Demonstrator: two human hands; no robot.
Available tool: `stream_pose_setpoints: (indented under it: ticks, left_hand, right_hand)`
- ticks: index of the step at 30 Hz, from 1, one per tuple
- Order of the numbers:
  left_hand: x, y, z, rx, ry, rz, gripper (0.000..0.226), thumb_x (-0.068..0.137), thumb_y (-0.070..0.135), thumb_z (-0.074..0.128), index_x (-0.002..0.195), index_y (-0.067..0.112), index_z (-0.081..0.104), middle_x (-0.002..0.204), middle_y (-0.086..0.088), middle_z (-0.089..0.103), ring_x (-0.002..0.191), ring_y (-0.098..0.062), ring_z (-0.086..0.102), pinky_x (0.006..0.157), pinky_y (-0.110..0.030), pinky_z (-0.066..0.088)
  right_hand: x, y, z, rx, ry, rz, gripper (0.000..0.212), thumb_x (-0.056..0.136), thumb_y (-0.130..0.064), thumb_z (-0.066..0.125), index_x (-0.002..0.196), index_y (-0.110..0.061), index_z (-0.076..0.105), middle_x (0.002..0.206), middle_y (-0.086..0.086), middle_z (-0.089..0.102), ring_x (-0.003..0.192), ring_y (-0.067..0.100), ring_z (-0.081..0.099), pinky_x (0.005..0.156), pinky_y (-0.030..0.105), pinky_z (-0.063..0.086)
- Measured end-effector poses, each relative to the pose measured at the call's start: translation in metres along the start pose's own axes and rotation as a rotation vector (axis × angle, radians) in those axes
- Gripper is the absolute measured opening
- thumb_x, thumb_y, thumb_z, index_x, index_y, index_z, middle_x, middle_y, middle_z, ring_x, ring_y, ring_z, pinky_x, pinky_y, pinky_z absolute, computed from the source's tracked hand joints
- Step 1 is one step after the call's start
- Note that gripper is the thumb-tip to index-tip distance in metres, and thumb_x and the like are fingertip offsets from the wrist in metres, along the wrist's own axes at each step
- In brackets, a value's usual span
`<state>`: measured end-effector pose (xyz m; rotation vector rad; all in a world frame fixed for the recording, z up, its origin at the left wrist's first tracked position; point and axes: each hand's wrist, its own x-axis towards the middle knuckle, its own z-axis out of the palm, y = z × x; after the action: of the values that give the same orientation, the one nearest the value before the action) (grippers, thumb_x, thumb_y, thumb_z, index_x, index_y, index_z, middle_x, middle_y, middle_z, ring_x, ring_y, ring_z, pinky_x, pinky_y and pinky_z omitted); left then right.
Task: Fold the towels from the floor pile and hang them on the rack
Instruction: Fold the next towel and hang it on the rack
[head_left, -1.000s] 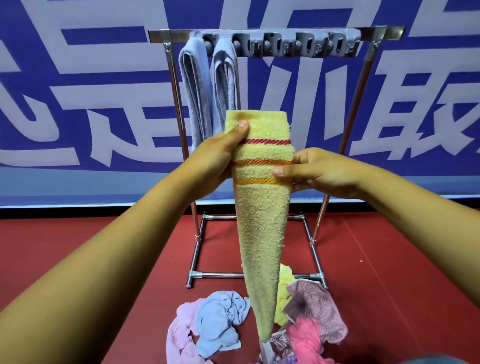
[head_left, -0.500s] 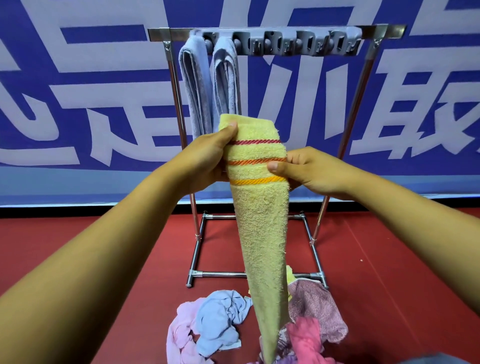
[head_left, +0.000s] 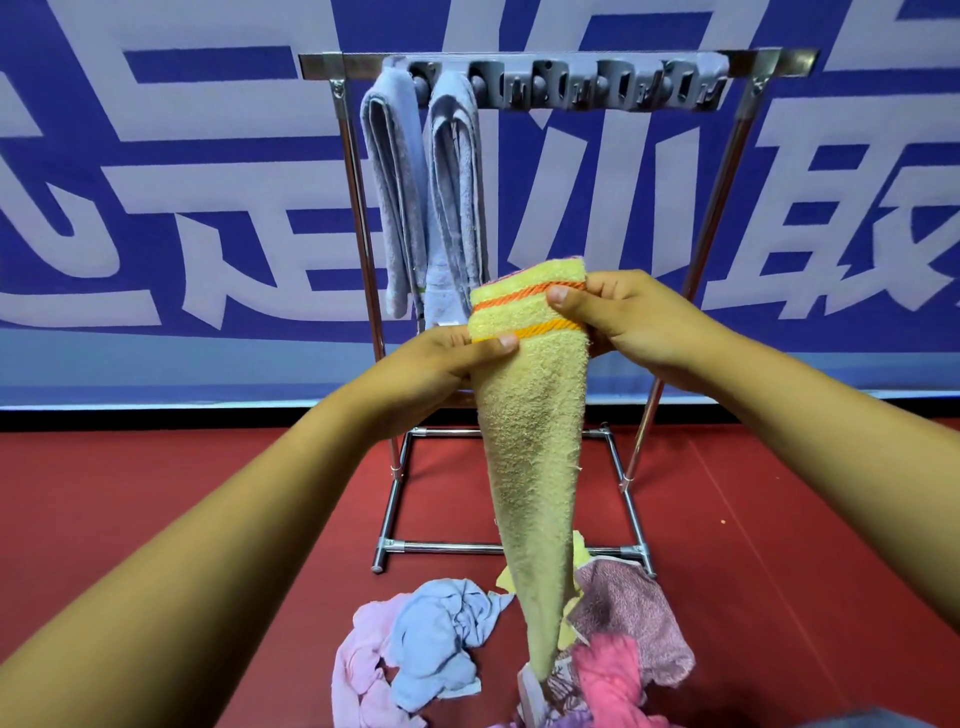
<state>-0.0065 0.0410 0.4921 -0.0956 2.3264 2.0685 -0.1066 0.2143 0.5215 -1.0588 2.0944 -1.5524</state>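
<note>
left hand (head_left: 441, 358) pinches yellow towel (head_left: 530, 431) | right hand (head_left: 628, 322) grips its top | rack (head_left: 519, 60) at 12 o'clock | floor pile (head_left: 467, 639) at 6 o'clock

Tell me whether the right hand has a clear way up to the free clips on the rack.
Probably yes. The free clips sit right of the two hung grey towels, with nothing between them and the right hand. But its fingers still pinch the yellow towel.
</note>
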Motion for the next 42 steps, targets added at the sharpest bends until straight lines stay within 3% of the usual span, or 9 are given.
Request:
stream_pose_setpoints:
  ticks: [6, 11, 17, 22, 26, 30, 35, 39, 42]
  left_hand:
    - [0.004, 0.008, 0.011, -0.014, 0.059, 0.095, 0.034, 0.102, 0.027, 0.042, 0.117, 0.004, 0.061, 0.112, -0.013, 0.070, 0.099, -0.020, 0.067, 0.093, -0.035, 0.053]
    - [0.011, 0.015, 0.018, -0.024, 0.089, 0.100, 0.029, 0.104, 0.029, 0.038, 0.111, 0.013, 0.060, 0.105, -0.010, 0.068, 0.096, -0.019, 0.064, 0.094, -0.038, 0.052]
    - [0.012, 0.019, 0.016, -0.021, 0.090, 0.070, 0.028, 0.104, 0.030, 0.036, 0.101, 0.016, 0.060, 0.091, -0.002, 0.067, 0.085, -0.014, 0.063, 0.082, -0.027, 0.054]
    - [0.009, 0.020, 0.014, -0.037, 0.100, 0.039, 0.028, 0.104, 0.030, 0.036, 0.100, 0.018, 0.061, 0.083, 0.005, 0.070, 0.081, -0.009, 0.066, 0.082, -0.029, 0.054]
    - [0.006, 0.023, 0.012, -0.031, 0.089, 0.020, 0.027, 0.105, 0.031, 0.035, 0.106, 0.020, 0.061, 0.090, 0.003, 0.071, 0.089, -0.013, 0.066, 0.085, -0.035, 0.054]
    - [0.003, 0.024, 0.009, -0.025, 0.084, 0.013, 0.028, 0.104, 0.031, 0.036, 0.103, 0.021, 0.062, 0.084, 0.007, 0.073, 0.084, -0.011, 0.067, 0.082, -0.036, 0.055]
    - [0.003, 0.025, 0.007, -0.029, 0.081, 0.014, 0.026, 0.104, 0.031, 0.037, 0.104, 0.020, 0.062, 0.085, 0.004, 0.072, 0.083, -0.014, 0.067, 0.078, -0.035, 0.056]
    - [0.004, 0.023, 0.007, -0.025, 0.106, 0.015, 0.029, 0.104, 0.031, 0.038, 0.114, 0.014, 0.059, 0.097, -0.005, 0.068, 0.089, -0.020, 0.065, 0.086, -0.042, 0.054]
    - [0.005, 0.018, 0.008, -0.049, 0.134, 0.025, 0.028, 0.104, 0.030, 0.039, 0.104, 0.014, 0.062, 0.087, -0.002, 0.070, 0.079, -0.018, 0.066, 0.078, -0.036, 0.057]
  right_hand:
    - [0.001, 0.000, -0.005, 0.037, 0.019, 0.042, 0.036, 0.099, -0.029, 0.047, 0.107, 0.002, 0.061, 0.083, 0.012, 0.061, 0.069, 0.013, 0.059, 0.064, 0.022, 0.054]
    - [-0.009, 0.012, -0.010, 0.181, -0.032, 0.141, 0.030, 0.101, -0.030, 0.041, 0.111, -0.014, 0.063, 0.100, 0.007, 0.066, 0.089, 0.016, 0.062, 0.086, 0.034, 0.051]
    - [-0.017, 0.022, -0.015, 0.227, -0.111, 0.200, 0.036, 0.100, -0.016, 0.040, 0.122, 0.009, 0.053, 0.107, 0.016, 0.058, 0.097, 0.024, 0.057, 0.086, 0.034, 0.050]
    - [-0.016, 0.016, -0.015, 0.132, -0.136, 0.139, 0.031, 0.101, -0.016, 0.040, 0.117, 0.002, 0.060, 0.104, 0.012, 0.065, 0.095, 0.019, 0.062, 0.085, 0.027, 0.054]
    - [-0.014, 0.017, -0.014, 0.088, -0.100, 0.137, 0.030, 0.100, -0.017, 0.045, 0.119, 0.000, 0.061, 0.105, 0.014, 0.065, 0.093, 0.020, 0.061, 0.086, 0.028, 0.054]
    - [-0.014, 0.015, -0.015, 0.059, -0.074, 0.140, 0.022, 0.097, -0.017, 0.050, 0.109, -0.009, 0.067, 0.090, 0.002, 0.068, 0.078, 0.010, 0.061, 0.072, 0.018, 0.051]
    - [-0.012, 0.014, -0.014, 0.112, -0.007, 0.131, 0.014, 0.094, -0.014, 0.055, 0.093, -0.015, 0.069, 0.068, -0.009, 0.068, 0.056, 0.002, 0.056, 0.063, 0.015, 0.051]
    - [-0.011, 0.012, -0.014, 0.116, 0.065, 0.130, 0.008, 0.090, -0.015, 0.062, 0.088, -0.015, 0.070, 0.063, -0.009, 0.067, 0.055, 0.004, 0.057, 0.062, 0.016, 0.052]
    - [-0.010, 0.013, -0.013, 0.117, 0.118, 0.127, 0.005, 0.086, -0.016, 0.067, 0.082, -0.014, 0.069, 0.061, -0.008, 0.067, 0.055, 0.003, 0.060, 0.060, 0.016, 0.052]
